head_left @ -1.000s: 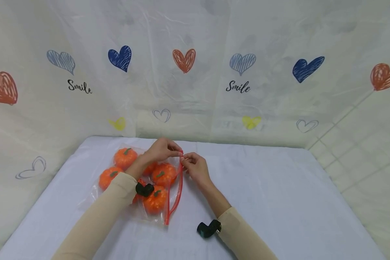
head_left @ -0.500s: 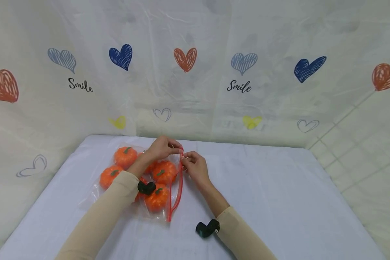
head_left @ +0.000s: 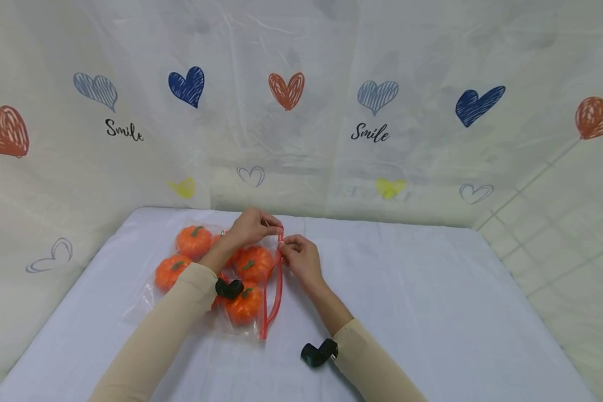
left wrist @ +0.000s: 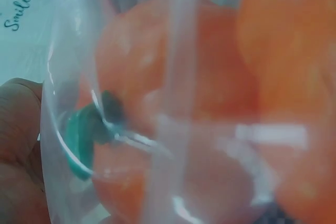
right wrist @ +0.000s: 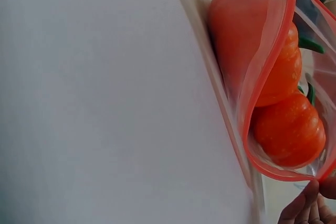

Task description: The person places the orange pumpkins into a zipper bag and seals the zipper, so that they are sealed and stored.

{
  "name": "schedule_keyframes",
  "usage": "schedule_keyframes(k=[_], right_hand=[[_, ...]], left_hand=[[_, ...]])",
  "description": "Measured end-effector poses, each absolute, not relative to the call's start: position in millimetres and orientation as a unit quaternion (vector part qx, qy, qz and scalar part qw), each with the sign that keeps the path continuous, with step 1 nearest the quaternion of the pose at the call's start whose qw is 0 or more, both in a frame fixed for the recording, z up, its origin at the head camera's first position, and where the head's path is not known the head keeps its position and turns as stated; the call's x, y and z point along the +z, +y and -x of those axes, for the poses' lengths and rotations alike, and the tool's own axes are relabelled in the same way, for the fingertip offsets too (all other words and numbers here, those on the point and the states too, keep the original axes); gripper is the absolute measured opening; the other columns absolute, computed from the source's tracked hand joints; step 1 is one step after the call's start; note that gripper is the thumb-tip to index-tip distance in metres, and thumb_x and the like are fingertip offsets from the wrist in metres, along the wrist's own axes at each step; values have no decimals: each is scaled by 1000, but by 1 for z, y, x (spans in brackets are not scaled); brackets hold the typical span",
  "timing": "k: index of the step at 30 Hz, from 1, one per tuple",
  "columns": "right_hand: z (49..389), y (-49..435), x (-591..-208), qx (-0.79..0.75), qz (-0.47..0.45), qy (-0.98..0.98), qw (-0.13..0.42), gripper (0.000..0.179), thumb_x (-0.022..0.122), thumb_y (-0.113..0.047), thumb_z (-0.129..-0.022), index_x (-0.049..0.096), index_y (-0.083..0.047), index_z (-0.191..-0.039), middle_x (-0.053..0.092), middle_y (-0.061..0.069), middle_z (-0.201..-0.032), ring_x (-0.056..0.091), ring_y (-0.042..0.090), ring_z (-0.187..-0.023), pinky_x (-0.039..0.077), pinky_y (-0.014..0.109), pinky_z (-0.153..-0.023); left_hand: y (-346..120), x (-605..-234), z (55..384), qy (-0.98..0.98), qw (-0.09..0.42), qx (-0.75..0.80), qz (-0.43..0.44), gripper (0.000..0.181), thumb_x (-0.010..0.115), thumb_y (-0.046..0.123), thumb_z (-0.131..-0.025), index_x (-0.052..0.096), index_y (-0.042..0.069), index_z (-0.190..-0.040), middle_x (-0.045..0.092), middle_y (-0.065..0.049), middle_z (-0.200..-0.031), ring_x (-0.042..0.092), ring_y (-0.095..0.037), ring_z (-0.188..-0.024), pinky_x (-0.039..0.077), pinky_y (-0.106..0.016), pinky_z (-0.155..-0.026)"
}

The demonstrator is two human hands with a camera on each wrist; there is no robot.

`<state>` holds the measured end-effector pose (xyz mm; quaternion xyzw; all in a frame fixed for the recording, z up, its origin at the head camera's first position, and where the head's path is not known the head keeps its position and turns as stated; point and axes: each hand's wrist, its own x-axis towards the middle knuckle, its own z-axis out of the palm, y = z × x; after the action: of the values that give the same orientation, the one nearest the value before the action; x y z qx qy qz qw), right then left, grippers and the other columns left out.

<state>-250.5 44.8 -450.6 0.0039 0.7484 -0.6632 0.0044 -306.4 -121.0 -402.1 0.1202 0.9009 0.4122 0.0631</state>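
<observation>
A clear zip bag (head_left: 238, 329) with a red zip strip lies on its side, holding several orange toy pumpkins (head_left: 253, 263) with green stems. My left hand (head_left: 251, 228) reaches across the bag and pinches the far end of the strip. Just nearer along that strip, the fingertips of my right hand (head_left: 304, 259) pinch it. Between the right hand and the near corner, the two red edges part in a loop. The right wrist view looks into this gaping mouth (right wrist: 268, 66), with pumpkins (right wrist: 290, 129) inside. Clear film and a pumpkin (left wrist: 142, 61) fill the left wrist view.
A white cloth covers the table (head_left: 407, 301). Behind it hangs a pale curtain (head_left: 311, 167) printed with hearts and the word Smile. A black wrist camera (head_left: 229, 288) on the left sleeve hangs over the pumpkins, and another camera (head_left: 319, 353) is on the right wrist.
The near corner of the bag has shifted slightly away and to the right. Both hands keep their pinch at the far end of the strip, with the left one slightly farther off.
</observation>
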Motion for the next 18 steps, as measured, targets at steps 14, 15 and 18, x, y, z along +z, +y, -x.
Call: schedule_keyframes(k=[14, 15, 18], right_hand=[[247, 42, -451, -648, -7, 762, 3, 16, 69, -15, -97, 72, 0, -101, 67, 3, -74, 57, 12, -58, 44, 21, -51], [247, 42, -451, -648, -5, 762, 4, 16, 69, -15, -97, 73, 0, -101, 67, 3, -73, 57, 13, -58, 44, 21, -52], [245, 42, -451, -648, 0, 762, 5, 16, 69, -13, -97, 73, 2, -101, 66, 3, -72, 56, 14, -59, 45, 21, -52]], left_hand=[[-123, -407, 315, 912, 42, 394, -108, 19, 76, 30, -96, 84, 17, -109, 81, -5, -108, 66, -20, -89, 47, -29, -71], [-123, -407, 315, 913, 43, 392, -106, 20, 75, 30, -96, 83, 17, -109, 81, -5, -107, 65, -20, -89, 47, -29, -70], [-123, -406, 315, 915, 44, 387, -101, 19, 75, 30, -97, 83, 18, -110, 81, -5, -106, 65, -21, -89, 46, -30, -70]])
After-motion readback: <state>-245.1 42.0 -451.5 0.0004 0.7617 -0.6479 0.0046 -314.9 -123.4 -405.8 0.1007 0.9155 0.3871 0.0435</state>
